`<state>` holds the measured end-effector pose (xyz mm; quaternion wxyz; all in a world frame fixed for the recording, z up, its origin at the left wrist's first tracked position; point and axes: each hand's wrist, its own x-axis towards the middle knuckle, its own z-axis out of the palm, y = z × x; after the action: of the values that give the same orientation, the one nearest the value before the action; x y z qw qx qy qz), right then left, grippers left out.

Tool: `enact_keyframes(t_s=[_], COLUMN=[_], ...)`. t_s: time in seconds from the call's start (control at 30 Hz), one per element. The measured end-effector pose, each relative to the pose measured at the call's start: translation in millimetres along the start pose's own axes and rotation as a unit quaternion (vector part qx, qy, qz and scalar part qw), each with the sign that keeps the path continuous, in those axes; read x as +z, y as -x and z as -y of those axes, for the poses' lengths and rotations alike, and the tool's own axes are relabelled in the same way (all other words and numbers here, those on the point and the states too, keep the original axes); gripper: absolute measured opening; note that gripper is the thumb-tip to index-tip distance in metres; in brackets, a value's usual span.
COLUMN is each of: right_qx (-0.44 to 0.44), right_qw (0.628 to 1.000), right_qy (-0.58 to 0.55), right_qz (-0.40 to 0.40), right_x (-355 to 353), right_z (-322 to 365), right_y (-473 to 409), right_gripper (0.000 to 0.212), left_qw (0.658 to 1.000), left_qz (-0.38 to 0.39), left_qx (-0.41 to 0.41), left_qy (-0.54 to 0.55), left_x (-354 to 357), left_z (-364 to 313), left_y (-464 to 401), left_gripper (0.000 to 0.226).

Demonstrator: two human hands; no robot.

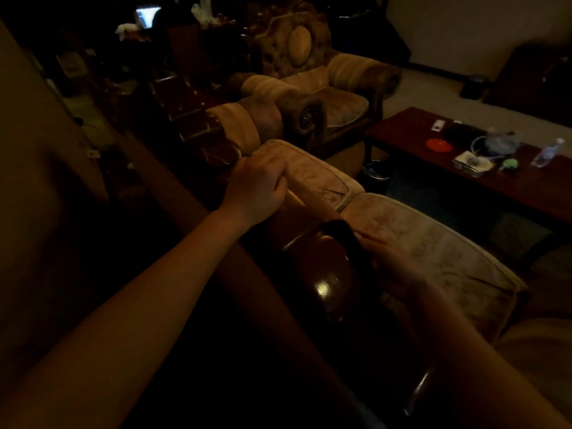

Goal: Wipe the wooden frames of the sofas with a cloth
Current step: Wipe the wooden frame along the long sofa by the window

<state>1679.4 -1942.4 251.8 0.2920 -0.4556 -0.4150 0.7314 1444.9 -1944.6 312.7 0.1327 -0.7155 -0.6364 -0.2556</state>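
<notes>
Beige cushion (315, 178) was gripped by the left hand (257, 190); below-right of that grip, a dark cloth (340, 230) was pinched by the right hand (393, 258) against the wooden frame (322, 274).

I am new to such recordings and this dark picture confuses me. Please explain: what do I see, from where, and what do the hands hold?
There is no machine: a camera on a person's head looks down at two bare arms. The left hand has its grip on the top edge of a sofa cushion. The right hand presses a dark cloth against the shiny wooden frame behind the cushions. Farther off stand an armchair and a coffee table bearing a red plate and a bottle.
</notes>
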Motion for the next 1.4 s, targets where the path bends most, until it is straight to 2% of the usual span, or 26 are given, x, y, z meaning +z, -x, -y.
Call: enact_keyframes(t_s=[0.07, 0.1, 0.13, 0.17, 0.23, 0.3, 0.4, 0.47, 0.6, 0.63, 0.7, 0.77, 0.87, 0.93, 1.0, 1.1, 1.2, 1.33, 1.4], right_qx=[0.022, 0.017, -0.016, -0.042, -0.087, -0.109, -0.084, -0.037, 0.006, -0.007, -0.051, -0.080, -0.092, -0.062, -0.054, -0.069, -0.129, -0.171, -0.165], right_qw=[0.997, 0.998, 0.997, 0.996, 0.994, 0.987, 0.973, 0.967, 0.969, 0.970, 0.960, 0.959, 0.959, 0.961, 0.960, 0.940, 0.930, 0.885, 0.891], right_qy=[0.078, 0.066, 0.056, 0.043, 0.021, 0.093, 0.209, 0.247, 0.210, 0.202, 0.258, 0.264, 0.268, 0.270, 0.276, 0.334, 0.340, 0.431, 0.422], right_qz=[-0.007, -0.010, -0.047, -0.068, -0.057, -0.069, -0.056, -0.049, -0.129, -0.132, -0.097, -0.068, -0.028, -0.012, -0.016, -0.029, -0.062, -0.043, -0.021], right_x=[3, 9, 19, 32, 60, 87, 106, 102, 76, 69, 69, 90, 121, 120, 106, 88, 83, 115, 125], right_z=[1, 4, 10, 23, 48, 63, 70, 66, 44, 39, 41, 61, 80, 77, 67, 56, 45, 62, 70], right_y=[-2, -7, -16, -21, -43, -71, -99, -103, -52, -43, -38, -51, -87, -106, -102, -64, -37, -69, -94], right_gripper=[0.020, 0.020, 0.019, 0.016, 0.010, 0.010, 0.013, 0.023, 0.044, 0.041, 0.028, 0.022, 0.026, 0.034, 0.033, 0.029, 0.030, 0.036, 0.038], left_qw=[0.998, 0.997, 0.995, 0.991, 0.970, 0.945, 0.946, 0.945, 0.941, 0.941, 0.942, 0.945, 0.950, 0.953, 0.954, 0.953, 0.948, 0.930, 0.925], left_qz=[0.027, 0.042, 0.050, 0.046, 0.022, 0.013, 0.039, 0.057, 0.038, 0.040, 0.045, 0.042, 0.046, 0.051, 0.052, 0.054, 0.054, 0.039, 0.028], left_qx=[0.051, 0.061, 0.058, 0.043, -0.033, -0.105, -0.093, -0.096, -0.107, -0.109, -0.116, -0.120, -0.131, -0.128, -0.132, -0.134, -0.145, -0.177, -0.173], left_qy=[0.010, 0.033, 0.069, 0.120, 0.241, 0.309, 0.308, 0.308, 0.318, 0.319, 0.312, 0.301, 0.278, 0.270, 0.265, 0.264, 0.278, 0.321, 0.338], left_x=[8, 12, 16, 20, 24, 24, 23, 25, 28, 29, 29, 29, 29, 30, 29, 29, 29, 24, 23], left_z=[11, 16, 22, 27, 36, 41, 43, 45, 47, 47, 45, 43, 42, 42, 42, 43, 43, 41, 40], left_y=[-18, -26, -32, -36, -39, -40, -41, -42, -42, -43, -43, -45, -47, -47, -46, -46, -46, -48, -48], left_gripper=[0.015, 0.016, 0.017, 0.019, 0.017, 0.015, 0.016, 0.018, 0.021, 0.021, 0.021, 0.021, 0.024, 0.026, 0.026, 0.026, 0.025, 0.025, 0.028])
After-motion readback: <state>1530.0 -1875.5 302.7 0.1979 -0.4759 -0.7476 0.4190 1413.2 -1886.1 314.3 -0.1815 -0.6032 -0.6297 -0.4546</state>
